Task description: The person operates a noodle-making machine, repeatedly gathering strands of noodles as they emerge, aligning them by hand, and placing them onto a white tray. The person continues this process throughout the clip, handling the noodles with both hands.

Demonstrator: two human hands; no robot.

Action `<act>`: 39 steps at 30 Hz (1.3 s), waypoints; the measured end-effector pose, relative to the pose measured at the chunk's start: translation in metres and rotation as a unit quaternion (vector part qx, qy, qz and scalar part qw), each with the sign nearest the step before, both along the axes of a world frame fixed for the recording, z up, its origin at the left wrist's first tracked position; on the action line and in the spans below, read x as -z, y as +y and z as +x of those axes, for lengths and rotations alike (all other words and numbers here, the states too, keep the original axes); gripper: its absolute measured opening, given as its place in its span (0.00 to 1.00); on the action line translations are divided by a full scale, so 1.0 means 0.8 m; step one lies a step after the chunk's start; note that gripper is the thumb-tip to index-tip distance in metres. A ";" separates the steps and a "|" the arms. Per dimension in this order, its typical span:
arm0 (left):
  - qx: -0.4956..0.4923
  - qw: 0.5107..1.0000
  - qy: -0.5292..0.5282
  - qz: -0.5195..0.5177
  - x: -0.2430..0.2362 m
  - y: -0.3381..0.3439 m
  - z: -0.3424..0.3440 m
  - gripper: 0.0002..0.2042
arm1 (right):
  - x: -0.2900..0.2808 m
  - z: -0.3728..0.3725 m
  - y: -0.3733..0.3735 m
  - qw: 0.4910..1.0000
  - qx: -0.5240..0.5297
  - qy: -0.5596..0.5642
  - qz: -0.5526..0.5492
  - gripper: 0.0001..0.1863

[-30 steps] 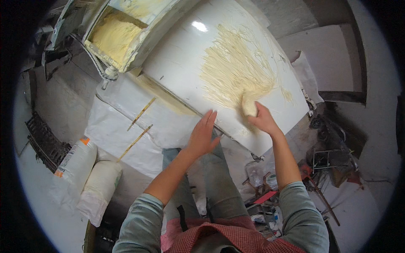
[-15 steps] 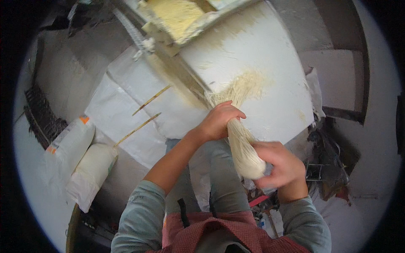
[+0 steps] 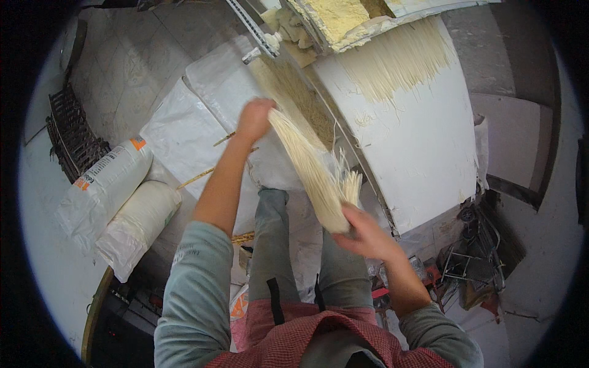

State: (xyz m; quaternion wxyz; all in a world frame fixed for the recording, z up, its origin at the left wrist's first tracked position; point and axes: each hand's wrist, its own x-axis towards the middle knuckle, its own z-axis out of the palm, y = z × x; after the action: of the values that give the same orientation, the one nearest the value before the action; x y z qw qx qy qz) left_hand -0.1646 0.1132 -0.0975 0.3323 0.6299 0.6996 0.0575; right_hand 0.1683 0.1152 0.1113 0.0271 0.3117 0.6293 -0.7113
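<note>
A long bundle of pale noodle strands stretches diagonally between my hands, its loose ends fanning out on the right. My left hand grips the upper end over the white sheeting. My right hand is closed on the lower end, beside the edge of the white board. More strands hang from a machine with yellow dough or meal in it, onto the board's far part. Sticks lie on the sheeting to the left.
Two white sacks lie at the left near a dark basket. Metal frames and clutter are on the floor at the lower right. A pale panel stands at the far right.
The bundle has left the board and is stretched out. My left hand has moved up and left with one end, my right hand down from the board. Fresh strands hang below the machine.
</note>
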 end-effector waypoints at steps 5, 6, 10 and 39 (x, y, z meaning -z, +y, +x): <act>-0.105 0.956 0.257 0.092 0.023 0.020 -0.058 0.24 | 0.102 0.021 -0.067 0.984 -0.048 -0.118 0.127 0.30; -0.116 0.963 0.234 0.071 0.019 0.017 -0.056 0.24 | 0.109 0.034 -0.065 0.986 -0.072 -0.134 0.068 0.30; -0.130 0.985 0.105 0.050 0.012 0.015 0.008 0.23 | 0.136 0.089 0.005 0.970 -0.071 -0.205 0.112 0.24; 0.186 0.966 -0.159 0.085 -0.050 -0.014 0.423 0.27 | 0.253 0.243 0.140 0.827 0.250 -0.273 0.422 0.16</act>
State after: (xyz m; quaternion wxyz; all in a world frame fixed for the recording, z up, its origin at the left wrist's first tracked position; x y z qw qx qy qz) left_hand 0.1738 0.1019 -0.0576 0.3895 0.7575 0.5009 0.1539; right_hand 0.3624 0.2271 -0.0913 -0.1157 0.6210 0.7357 -0.2446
